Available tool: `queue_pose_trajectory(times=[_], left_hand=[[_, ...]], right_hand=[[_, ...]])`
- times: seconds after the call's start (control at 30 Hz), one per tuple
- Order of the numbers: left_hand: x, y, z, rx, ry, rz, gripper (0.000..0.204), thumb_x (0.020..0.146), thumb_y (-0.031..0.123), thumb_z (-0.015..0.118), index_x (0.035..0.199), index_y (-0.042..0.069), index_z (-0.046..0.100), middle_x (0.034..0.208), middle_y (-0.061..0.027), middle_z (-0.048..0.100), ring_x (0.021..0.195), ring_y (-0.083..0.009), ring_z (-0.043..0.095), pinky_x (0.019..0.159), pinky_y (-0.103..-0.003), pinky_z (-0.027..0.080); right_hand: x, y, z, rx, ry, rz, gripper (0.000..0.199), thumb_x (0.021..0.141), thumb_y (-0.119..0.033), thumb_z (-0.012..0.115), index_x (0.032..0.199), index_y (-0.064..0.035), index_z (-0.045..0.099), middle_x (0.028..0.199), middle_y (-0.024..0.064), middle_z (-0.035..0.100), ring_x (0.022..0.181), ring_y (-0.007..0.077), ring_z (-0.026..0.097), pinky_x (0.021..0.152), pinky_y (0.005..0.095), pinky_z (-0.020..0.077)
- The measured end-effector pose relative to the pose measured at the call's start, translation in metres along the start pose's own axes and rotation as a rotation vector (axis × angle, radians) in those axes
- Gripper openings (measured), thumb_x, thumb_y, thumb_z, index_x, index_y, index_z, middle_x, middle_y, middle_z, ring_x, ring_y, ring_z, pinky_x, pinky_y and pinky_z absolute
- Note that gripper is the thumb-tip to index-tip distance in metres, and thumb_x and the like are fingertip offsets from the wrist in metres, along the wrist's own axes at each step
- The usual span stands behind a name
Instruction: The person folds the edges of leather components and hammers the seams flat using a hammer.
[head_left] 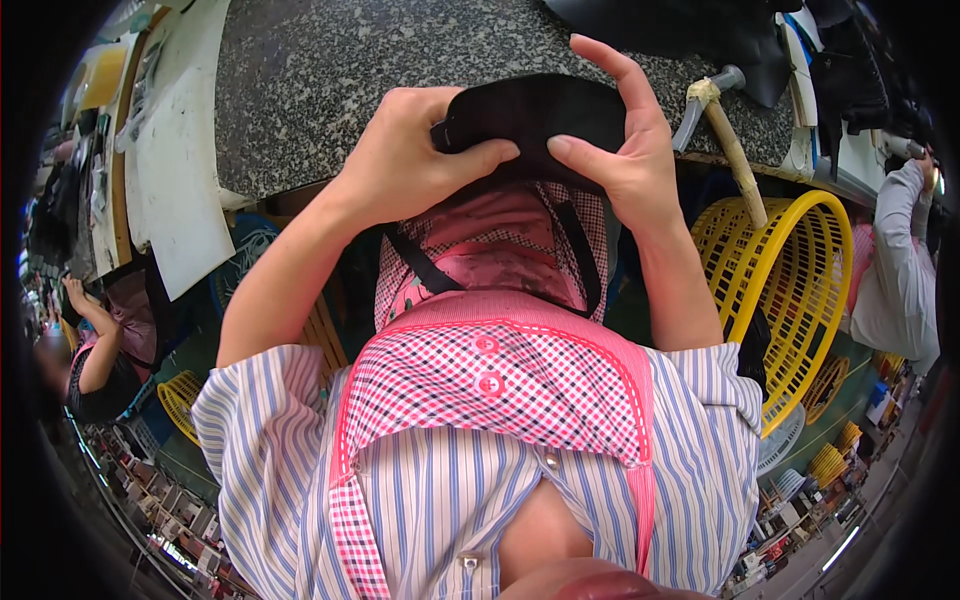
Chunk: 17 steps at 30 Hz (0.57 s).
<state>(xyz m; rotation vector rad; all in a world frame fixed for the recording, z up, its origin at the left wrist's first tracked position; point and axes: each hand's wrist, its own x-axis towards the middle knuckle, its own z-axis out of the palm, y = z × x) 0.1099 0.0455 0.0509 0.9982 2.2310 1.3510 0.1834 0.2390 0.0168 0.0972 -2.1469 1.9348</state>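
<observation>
Both my hands hold a smooth black piece that looks like leather (545, 105), curved along its far edge, above the near edge of the stone table. My left hand (415, 145) grips its left end, thumb across the near face and the other fingers hidden behind. At the opposite end, my right hand (632, 150) presses its thumb on the same face; the index finger points up and away, and the remaining fingers are mostly out of sight. The two thumb tips are close together without touching. A hammer (738, 160) with a wooden handle lies just right of my right hand, its handle jutting past the table edge.
The speckled stone table (310, 80) spans the far side. Black sheets (670, 28) lie at its far right. A yellow plastic basket (846, 255) stands below the hammer. White board (180, 180) borders the left. Other people (100, 320) are at both sides.
</observation>
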Motion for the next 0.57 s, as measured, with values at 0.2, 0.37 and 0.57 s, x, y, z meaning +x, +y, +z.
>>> queue_pose_trajectory(times=[0.2,0.37,0.57], left_hand=[[-0.002,0.0,-0.024,-0.173,-0.282,-0.162,0.013,0.074,0.007,0.072,0.081,-0.002,0.065,0.07,0.0008,0.062,0.061,-0.0036,0.052,0.053,-0.02,0.042],[-0.001,-0.004,-0.028,-0.257,-0.291,-0.153,0.016,0.076,0.01,0.071,0.085,-0.002,0.066,0.071,-0.0007,0.063,0.062,-0.0043,0.054,0.055,-0.022,0.044],[-0.003,-0.023,-0.034,-0.361,-0.351,-0.191,0.02,0.078,0.01,0.069,0.094,-0.001,0.066,0.079,-0.0022,0.067,0.07,-0.0041,0.057,0.062,-0.018,0.048]], right_hand=[[-0.001,-0.021,-0.014,0.157,-0.166,0.15,0.064,0.068,0.002,0.069,0.125,-0.0016,0.041,0.121,0.0084,0.048,0.105,0.0145,0.053,0.088,0.0254,0.0427],[-0.003,-0.021,-0.021,0.394,-0.219,0.322,0.072,0.07,0.006,0.067,0.132,-0.0013,0.031,0.097,0.0103,0.062,0.088,0.0128,0.062,0.076,0.023,0.0502],[-0.008,-0.008,-0.028,0.35,-0.175,0.306,0.074,0.071,0.004,0.066,0.134,-0.0033,0.028,0.094,0.0136,0.065,0.084,0.0139,0.064,0.073,0.0213,0.0499]])
